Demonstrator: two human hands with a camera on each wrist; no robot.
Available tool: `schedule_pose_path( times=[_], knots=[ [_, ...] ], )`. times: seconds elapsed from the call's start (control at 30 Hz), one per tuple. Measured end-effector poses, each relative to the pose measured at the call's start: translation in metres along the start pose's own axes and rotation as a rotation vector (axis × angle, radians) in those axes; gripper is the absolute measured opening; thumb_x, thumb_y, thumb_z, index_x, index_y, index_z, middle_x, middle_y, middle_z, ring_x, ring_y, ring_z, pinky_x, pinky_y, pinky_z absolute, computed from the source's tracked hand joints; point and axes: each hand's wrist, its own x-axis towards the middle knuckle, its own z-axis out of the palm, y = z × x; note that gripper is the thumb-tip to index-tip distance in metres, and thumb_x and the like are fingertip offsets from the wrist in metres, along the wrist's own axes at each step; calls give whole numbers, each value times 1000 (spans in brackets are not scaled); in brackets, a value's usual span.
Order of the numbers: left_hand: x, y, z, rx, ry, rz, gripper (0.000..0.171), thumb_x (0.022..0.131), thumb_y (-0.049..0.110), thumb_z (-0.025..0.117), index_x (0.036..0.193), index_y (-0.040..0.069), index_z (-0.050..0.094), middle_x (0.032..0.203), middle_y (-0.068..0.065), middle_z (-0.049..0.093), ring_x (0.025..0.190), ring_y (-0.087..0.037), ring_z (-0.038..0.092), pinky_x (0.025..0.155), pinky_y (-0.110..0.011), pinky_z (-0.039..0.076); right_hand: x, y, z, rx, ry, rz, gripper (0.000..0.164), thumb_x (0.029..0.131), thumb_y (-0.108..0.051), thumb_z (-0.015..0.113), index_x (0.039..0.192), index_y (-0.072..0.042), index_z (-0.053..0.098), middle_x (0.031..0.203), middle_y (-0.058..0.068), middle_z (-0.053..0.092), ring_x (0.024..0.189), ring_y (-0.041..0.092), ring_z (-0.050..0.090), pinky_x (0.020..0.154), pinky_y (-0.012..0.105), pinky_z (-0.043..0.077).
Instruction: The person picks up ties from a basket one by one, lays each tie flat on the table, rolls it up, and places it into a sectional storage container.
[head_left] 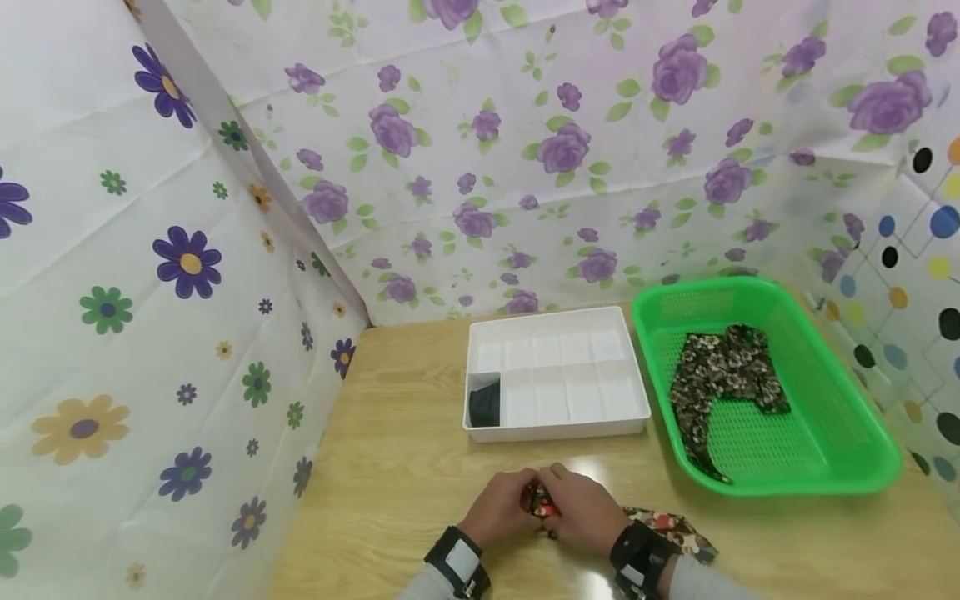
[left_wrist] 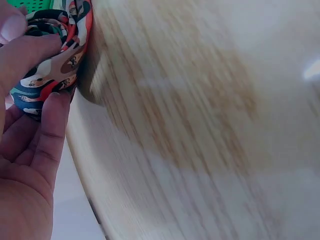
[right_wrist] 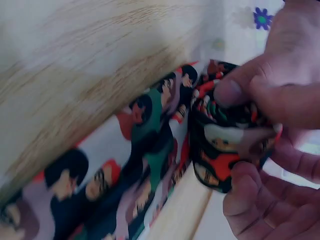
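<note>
Pinching the rolled end of a face-patterned cloth strip (right_wrist: 145, 145), the left hand (head_left: 504, 510) and right hand (head_left: 588, 508) meet above a wood-grain surface (head_left: 375, 467), the loose length trailing to the right. Just beyond lies a white divided tray (head_left: 558, 433) with a dark item (head_left: 485, 406) in its near-left corner; beside it, a green basket (head_left: 825, 450) holds floral fabric (head_left: 727, 367).

Here in the room, a head-worn camera looks forward and down over the table (head_left: 352, 517), wide enough for the white tray (head_left: 558, 434) and green basket (head_left: 825, 483). The left-wrist camera, close in, catches rolled cloth (left_wrist: 55, 75) at its upper-left edge; the right-wrist camera faces that same roll, also close. Head and left-wrist views share the basket, a corner only in the latter.
</note>
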Motion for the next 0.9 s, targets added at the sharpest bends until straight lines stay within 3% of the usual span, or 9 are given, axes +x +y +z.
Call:
schedule_pose_path(
  times=[0.17,0.37,0.47,0.57,0.73,0.9],
  knots=[
    [0,1,3,-17,17,1,55,76,22,93,123,16,66,87,11,64,70,4,51,62,-15,45,-5,2,7,25,22,34,36,87,-18,79,117,-20,60,99,-7,62,80,8,61,67,29,53],
    [-3,-1,7,-61,51,3,51,77,20,93,120,16,65,85,10,65,71,4,52,63,-15,46,-18,13,24,200,104,134,35,87,-11,78,97,-26,49,91,-13,52,76,3,51,62,20,42],
    [-3,-4,9,-114,76,5,51,78,21,92,121,15,66,86,9,66,72,4,54,64,-16,48,-21,17,32,297,150,221,39,85,-11,82,94,-28,48,91,-15,55,80,2,55,65,20,45],
    [-1,-7,11,-154,93,16,51,78,23,92,122,17,65,88,8,67,72,4,55,63,-16,49,-22,22,37,348,190,247,40,83,-9,83,94,-27,49,95,-13,60,86,3,59,70,22,50],
    [3,-10,14,-173,66,30,49,77,20,93,118,19,66,86,10,66,70,5,52,62,-16,48,-22,28,33,352,161,191,42,81,-12,86,92,-26,48,89,-13,58,78,1,55,65,20,47],
    [4,-10,10,-110,37,51,49,76,15,92,117,18,66,83,11,63,70,6,50,62,-15,46,-9,21,10,166,68,55,41,80,-31,89,94,-24,51,89,-12,52,73,1,48,61,21,43]
  ],
)
